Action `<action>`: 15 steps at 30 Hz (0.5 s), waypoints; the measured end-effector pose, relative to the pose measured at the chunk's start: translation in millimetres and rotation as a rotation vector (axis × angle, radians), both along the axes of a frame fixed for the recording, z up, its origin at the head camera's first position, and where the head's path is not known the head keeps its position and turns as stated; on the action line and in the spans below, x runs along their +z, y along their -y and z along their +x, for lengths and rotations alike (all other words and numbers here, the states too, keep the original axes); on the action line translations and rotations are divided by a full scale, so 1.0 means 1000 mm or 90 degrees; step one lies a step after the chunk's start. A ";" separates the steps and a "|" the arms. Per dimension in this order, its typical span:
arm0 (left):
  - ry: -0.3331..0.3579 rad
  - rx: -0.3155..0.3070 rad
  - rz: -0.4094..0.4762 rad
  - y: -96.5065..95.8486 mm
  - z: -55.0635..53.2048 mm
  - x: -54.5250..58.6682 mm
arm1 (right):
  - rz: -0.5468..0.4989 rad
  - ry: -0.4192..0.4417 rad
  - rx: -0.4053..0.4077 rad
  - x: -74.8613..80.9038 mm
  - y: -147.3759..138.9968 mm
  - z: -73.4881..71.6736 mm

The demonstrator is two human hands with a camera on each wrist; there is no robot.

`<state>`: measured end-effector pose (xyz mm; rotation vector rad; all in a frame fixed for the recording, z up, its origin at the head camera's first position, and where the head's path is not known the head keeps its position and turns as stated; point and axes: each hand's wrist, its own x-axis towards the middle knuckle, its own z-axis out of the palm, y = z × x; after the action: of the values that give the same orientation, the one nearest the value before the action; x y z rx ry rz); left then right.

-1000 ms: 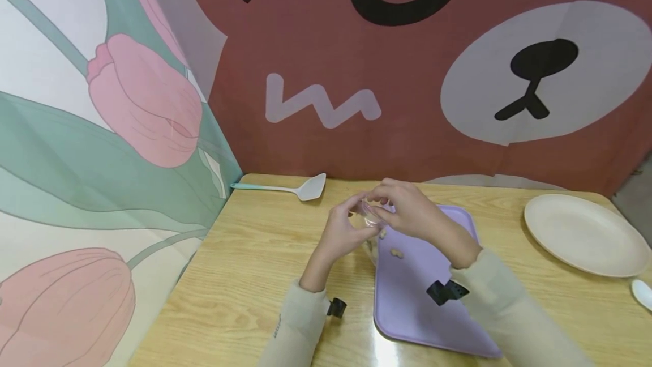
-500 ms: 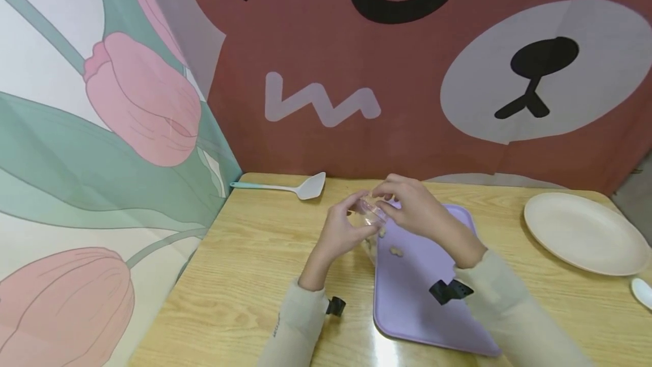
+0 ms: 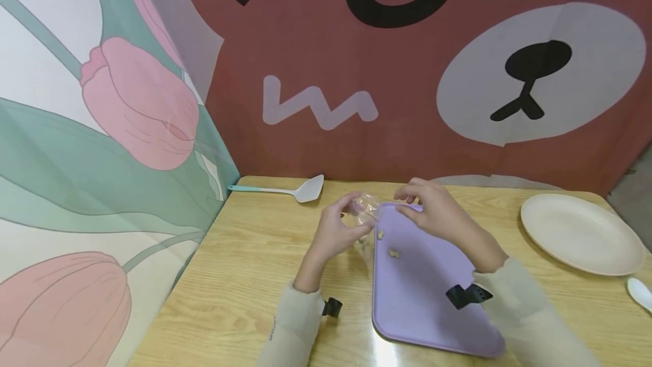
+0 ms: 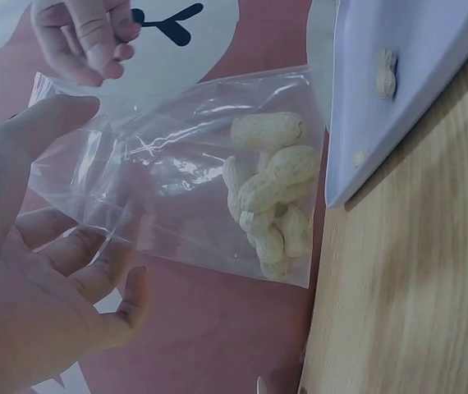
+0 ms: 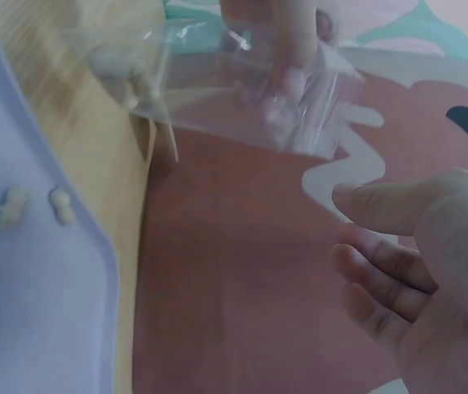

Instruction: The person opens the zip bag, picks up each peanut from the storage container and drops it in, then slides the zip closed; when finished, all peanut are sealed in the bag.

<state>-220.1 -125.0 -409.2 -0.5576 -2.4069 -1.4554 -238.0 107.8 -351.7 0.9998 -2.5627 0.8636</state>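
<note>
My left hand (image 3: 333,232) holds the upper part of a clear plastic zip bag (image 4: 176,176), its thumb and fingers round the mouth end. Several unshelled peanuts (image 4: 277,185) lie at the bottom of the bag, best seen in the left wrist view. Just right of the bag, my right hand (image 3: 442,215) hovers above the far end of a purple tray (image 3: 425,304). Its fingers are loosely bent, apart from the bag, with nothing between them. On the tray, near its left edge, lie a larger peanut (image 3: 394,254) and a smaller one (image 3: 380,235).
A white spatula (image 3: 309,190) with a teal handle lies at the back left of the wooden table (image 3: 244,276). To the right stand a cream oval plate (image 3: 580,234) and a white spoon (image 3: 639,292). A printed cloth (image 3: 305,33) hangs behind the table.
My right hand has come away from the bag's mouth and moved right. The left hand keeps the bag, shifting slightly left with it. The two peanuts stay on the tray.
</note>
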 end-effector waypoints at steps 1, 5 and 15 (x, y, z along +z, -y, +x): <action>0.000 -0.001 0.000 0.000 0.000 0.000 | 0.001 0.000 -0.003 -0.002 -0.002 0.000; -0.004 0.001 -0.003 0.000 0.000 -0.001 | 0.007 -0.004 -0.006 -0.009 -0.008 -0.002; 0.005 0.006 -0.005 0.000 0.003 0.004 | 0.026 0.060 -0.030 -0.038 -0.015 -0.004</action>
<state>-217.0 -124.8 -405.5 -0.5430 -2.4189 -1.4484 -242.5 122.5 -390.2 0.9266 -2.6816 0.8685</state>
